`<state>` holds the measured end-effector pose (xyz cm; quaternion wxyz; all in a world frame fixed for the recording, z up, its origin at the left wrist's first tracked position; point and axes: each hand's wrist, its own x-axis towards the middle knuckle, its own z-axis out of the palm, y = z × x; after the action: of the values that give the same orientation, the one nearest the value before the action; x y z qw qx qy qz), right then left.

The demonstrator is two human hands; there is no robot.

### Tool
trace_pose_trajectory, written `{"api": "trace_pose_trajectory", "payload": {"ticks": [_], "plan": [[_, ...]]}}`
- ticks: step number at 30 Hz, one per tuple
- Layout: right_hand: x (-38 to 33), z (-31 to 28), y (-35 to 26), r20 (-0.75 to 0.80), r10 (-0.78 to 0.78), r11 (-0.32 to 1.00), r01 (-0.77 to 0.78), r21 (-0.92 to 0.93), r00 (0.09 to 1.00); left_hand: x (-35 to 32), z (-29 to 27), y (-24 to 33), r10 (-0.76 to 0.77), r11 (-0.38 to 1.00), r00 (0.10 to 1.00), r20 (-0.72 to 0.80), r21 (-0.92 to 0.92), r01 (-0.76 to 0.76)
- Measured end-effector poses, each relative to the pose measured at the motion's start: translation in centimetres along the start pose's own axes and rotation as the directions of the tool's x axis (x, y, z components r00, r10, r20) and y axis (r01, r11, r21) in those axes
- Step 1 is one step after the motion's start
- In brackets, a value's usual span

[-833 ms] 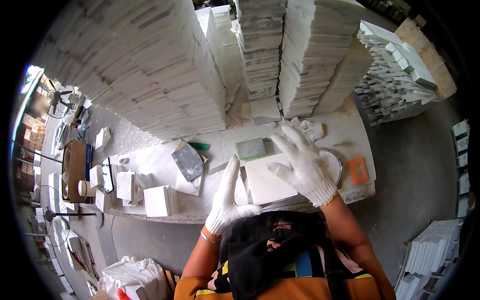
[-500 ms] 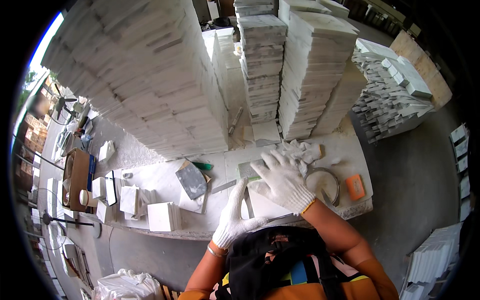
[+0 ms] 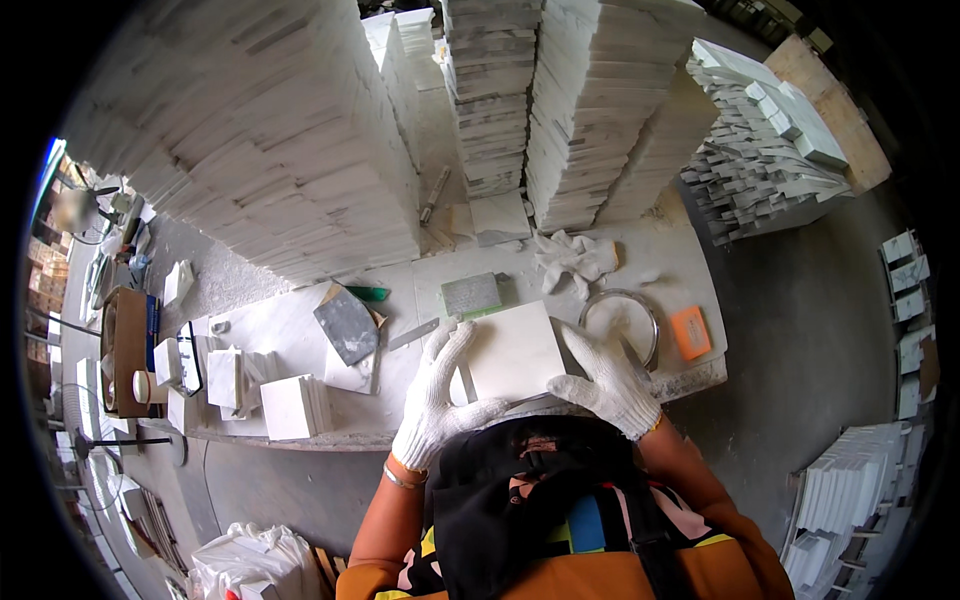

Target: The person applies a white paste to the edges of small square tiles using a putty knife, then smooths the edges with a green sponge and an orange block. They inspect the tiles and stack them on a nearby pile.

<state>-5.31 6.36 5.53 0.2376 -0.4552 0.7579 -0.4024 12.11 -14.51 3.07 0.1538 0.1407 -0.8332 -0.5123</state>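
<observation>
"Two white gloves! Are those your hands in them?"

"Yes. My left hand [image 3: 435,395] is on the left of a white tile [image 3: 515,350], and my right hand [image 3: 605,385] is on the right of it."

"What shape do they make?"

"My left hand is spread, with the thumb way out from the fingers. The fingers point away from me, and the thumb points in along the near side. My right hand is at the near right corner, with the thumb at the near side and the fingers along the right side. I can't tell if it pinches the tile."

"Where is the tile?"

"Between my hands, over the table [image 3: 430,283], right in front of me. I can't tell if it lies flat."

"What is around it?"

"A gray block [image 3: 470,295] is just past it, with a bit of green under it. A loose glove [image 3: 580,262] lies farther off. On the right there is a round metal ring [image 3: 655,345], then an orange box [image 3: 690,333]."

"And on the left?"

"A gray slab [image 3: 347,327], and some small white tiles [image 3: 290,408] standing in a row. A tall stack [image 3: 290,150] rises behind."
</observation>
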Motion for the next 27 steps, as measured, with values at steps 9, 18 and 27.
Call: {"api": "trace_pose_trajectory", "payload": {"ticks": [9,18,27], "plan": [[-1.6,-2.0,1.5,-0.095,0.034,0.992,-0.022,0.123,0.995,0.1,-0.2,-0.5,0.038,0.999,0.999,-0.009,0.024,-0.038],[0.7,-0.7,0.7,-0.121,-0.193,0.947,0.153,-0.281,0.974,0.0,0.0,-0.8,0.053,0.998,0.998,-0.03,0.022,-0.053],[-4.1,-2.0,1.2,-0.027,-0.262,0.955,0.256,-0.151,0.965,-0.2,0.3,-0.5,0.015,0.998,0.999,-0.049,-0.066,-0.018]]}}
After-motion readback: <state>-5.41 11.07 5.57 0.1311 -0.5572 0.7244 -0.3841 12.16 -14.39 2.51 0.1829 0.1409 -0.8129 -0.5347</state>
